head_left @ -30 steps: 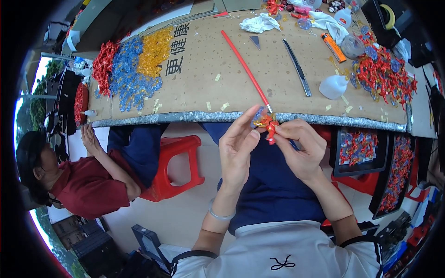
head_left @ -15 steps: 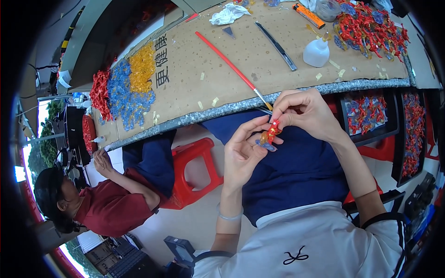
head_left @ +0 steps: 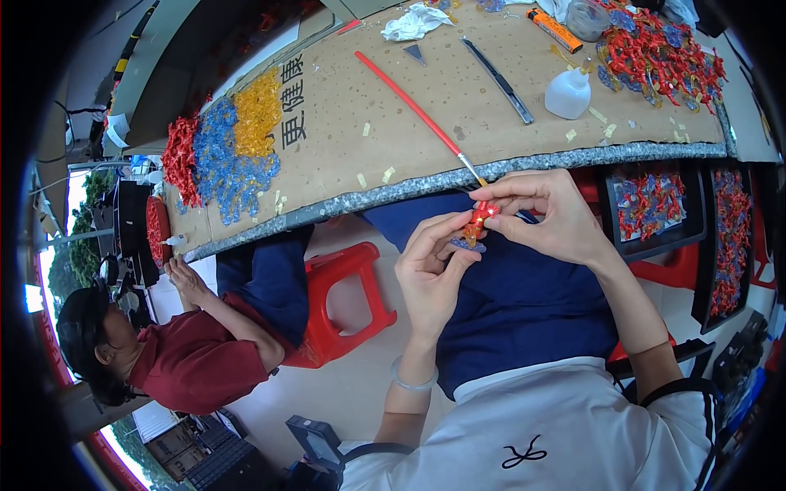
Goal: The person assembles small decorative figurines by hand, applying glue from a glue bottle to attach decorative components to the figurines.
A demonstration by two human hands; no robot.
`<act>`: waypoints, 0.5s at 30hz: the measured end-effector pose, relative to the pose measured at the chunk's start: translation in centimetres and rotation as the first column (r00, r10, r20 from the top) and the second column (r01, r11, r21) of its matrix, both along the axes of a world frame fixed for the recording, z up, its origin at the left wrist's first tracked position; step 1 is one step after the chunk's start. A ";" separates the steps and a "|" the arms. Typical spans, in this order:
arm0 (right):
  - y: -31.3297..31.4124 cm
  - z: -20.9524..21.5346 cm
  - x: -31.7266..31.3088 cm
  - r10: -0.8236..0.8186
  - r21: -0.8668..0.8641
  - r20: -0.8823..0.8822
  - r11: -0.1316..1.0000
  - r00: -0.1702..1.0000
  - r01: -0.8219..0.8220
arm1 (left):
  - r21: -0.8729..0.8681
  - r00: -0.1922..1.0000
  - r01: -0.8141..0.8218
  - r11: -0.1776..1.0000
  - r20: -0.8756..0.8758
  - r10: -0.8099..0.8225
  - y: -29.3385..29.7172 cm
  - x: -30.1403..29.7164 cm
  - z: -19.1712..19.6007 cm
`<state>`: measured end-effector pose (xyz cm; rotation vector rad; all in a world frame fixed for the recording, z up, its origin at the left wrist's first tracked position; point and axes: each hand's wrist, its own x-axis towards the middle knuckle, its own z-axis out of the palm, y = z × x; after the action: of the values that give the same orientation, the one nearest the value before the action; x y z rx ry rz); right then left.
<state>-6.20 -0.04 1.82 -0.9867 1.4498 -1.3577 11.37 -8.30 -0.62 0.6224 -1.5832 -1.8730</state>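
Above my lap, near the bench edge, both hands hold one small translucent figurine (head_left: 475,225), red on top, amber in the middle and bluish at its base. My left hand (head_left: 434,274) pinches the bluish base between thumb and fingers. The red part is gripped by the thumb and fingers of my right hand (head_left: 553,217). Its finer details are too small to make out. Just beyond the hands lies a red-handled paintbrush (head_left: 417,110), its tip reaching over the bench edge. A white squeeze bottle (head_left: 568,92) stands on the bench beyond my right hand.
On the cardboard-covered bench (head_left: 327,155) are a cutter knife (head_left: 499,82), an orange box (head_left: 554,30), a heap of coloured figurines (head_left: 659,61) and piles of red, blue and amber pieces (head_left: 237,155). Filled trays (head_left: 655,200) stand right. A co-worker (head_left: 196,352) sits left, by a red stool (head_left: 348,299).
The figurine has turned in my fingers, and my right hand's grip on its red part has shifted. The view has moved slightly. The co-worker's hand has changed position a little.
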 end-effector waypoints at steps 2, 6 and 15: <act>-0.1 -0.3 0.3 -0.024 -0.029 -0.037 0.999 0.999 0.023 | -0.033 0.998 -0.038 0.999 0.039 0.039 0.1 0.0 0.1; -0.4 -0.1 0.5 -0.066 -0.079 -0.118 0.995 0.991 0.057 | -0.065 0.998 -0.051 0.997 0.020 0.053 0.0 -0.1 0.0; -0.9 0.3 0.7 -0.101 -0.125 -0.223 0.989 0.970 0.074 | -0.021 0.998 -0.055 0.998 -0.012 0.054 -0.4 0.2 -0.3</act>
<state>-5.46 -0.93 2.11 -1.1993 1.6161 -1.4425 11.60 -8.71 -0.91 0.6379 -1.5617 -1.8142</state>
